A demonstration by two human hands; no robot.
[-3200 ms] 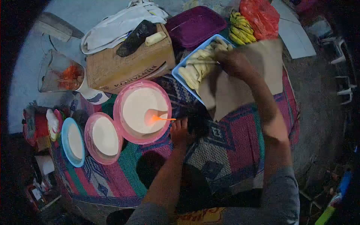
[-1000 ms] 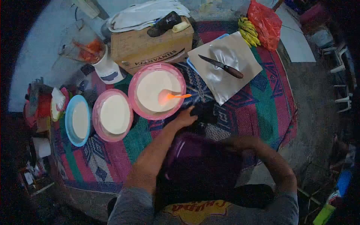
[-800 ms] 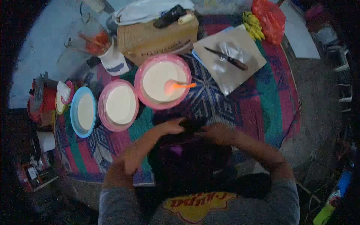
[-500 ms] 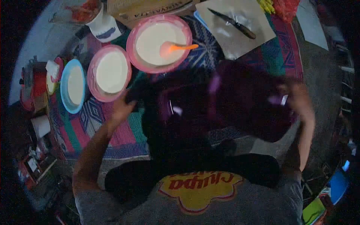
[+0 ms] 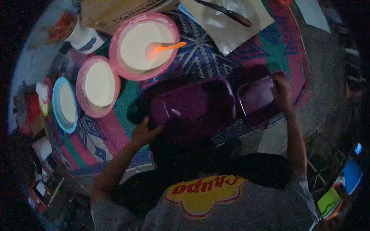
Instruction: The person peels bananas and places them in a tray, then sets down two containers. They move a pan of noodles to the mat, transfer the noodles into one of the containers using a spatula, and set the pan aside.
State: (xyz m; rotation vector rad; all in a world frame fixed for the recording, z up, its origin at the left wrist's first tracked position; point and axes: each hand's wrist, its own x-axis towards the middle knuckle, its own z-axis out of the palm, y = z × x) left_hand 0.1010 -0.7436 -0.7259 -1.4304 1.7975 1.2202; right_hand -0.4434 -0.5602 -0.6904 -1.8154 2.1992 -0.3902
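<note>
In front of me are two dark purple plastic containers, a larger tub [image 5: 192, 106] and a smaller one [image 5: 257, 96] with a pale, shiny face, side by side at the near edge of the patterned cloth. My right hand [image 5: 283, 92] is closed on the right edge of the smaller container, its fingertips partly lost in shadow. By the lower left corner of the larger tub is my left hand [image 5: 146, 133], thumb and fingers apart; whether it touches the tub is hard to see in the dark.
A large pink basin [image 5: 115, 50] holds white liquid and an orange ladle [image 5: 169, 46]. Left of it stand a smaller pink basin [image 5: 81, 90] and a blue basin [image 5: 58, 104], both with white liquid. A knife [image 5: 231, 15] lies on a brown sheet [image 5: 246, 34] at the back, near a cardboard box [image 5: 96, 15].
The purple containers, raised and blurred before, now sit lower and apart from each other. My left hand has moved right and down, my right hand left. The view has shifted.
</note>
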